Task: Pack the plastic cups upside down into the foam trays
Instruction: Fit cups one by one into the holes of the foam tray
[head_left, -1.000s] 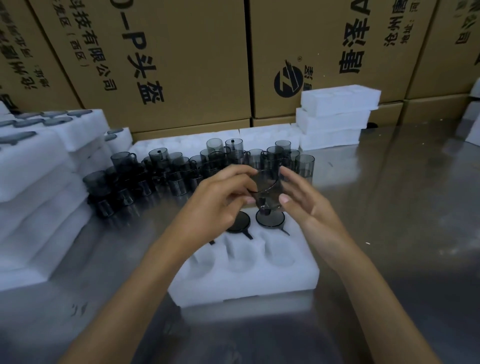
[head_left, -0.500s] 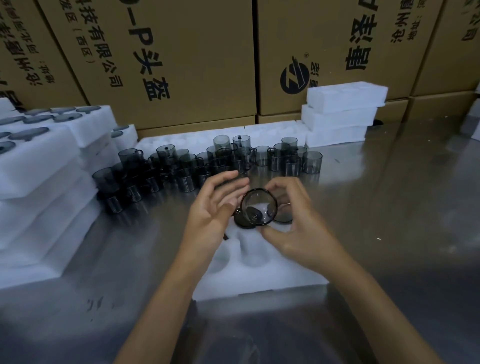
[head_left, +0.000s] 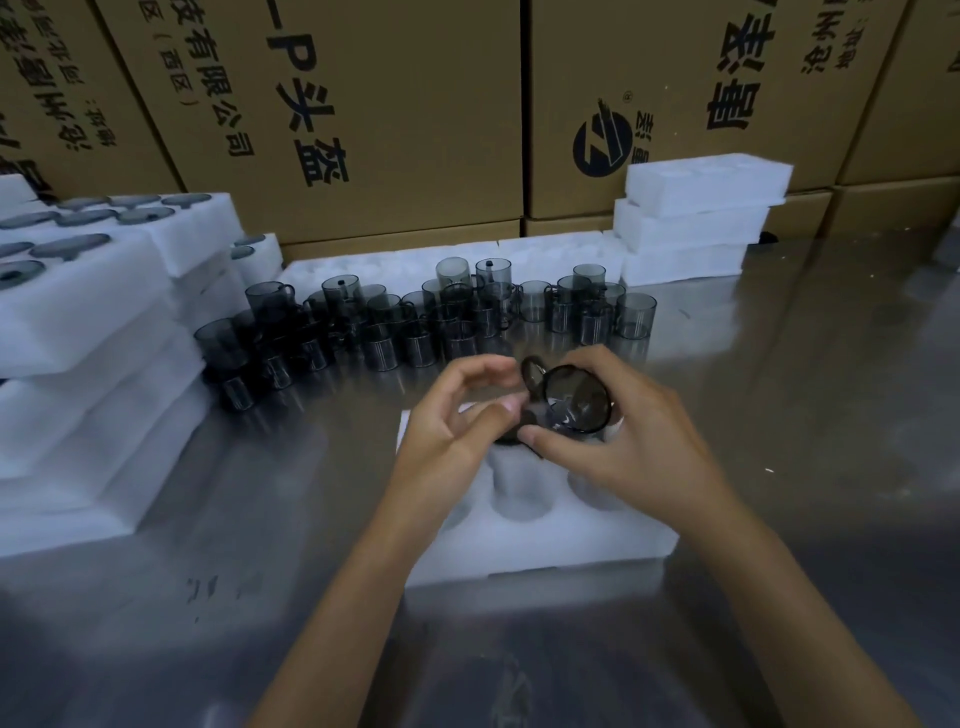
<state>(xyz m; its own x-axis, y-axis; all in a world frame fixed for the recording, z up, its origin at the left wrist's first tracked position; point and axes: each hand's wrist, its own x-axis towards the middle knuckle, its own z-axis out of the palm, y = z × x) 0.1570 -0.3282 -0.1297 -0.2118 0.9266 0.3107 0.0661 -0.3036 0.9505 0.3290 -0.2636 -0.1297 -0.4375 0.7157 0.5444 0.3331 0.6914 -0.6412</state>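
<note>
Smoky plastic cup (head_left: 576, 397), tipped on its side, sits pinched in the right hand (head_left: 618, 441) above the foam tray's (head_left: 545, 540) far edge; the left hand's (head_left: 457, 415) curled fingers touch its handle. Several pockets stay empty, and many cups (head_left: 415, 322) wait behind on the steel table (head_left: 805, 415).

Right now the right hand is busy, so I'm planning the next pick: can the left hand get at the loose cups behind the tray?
Probably yes. The left hand holds nothing, and the loose cups stand just beyond it on the table with nothing between. The right hand alone holds the smoky cup over the foam tray.
</note>
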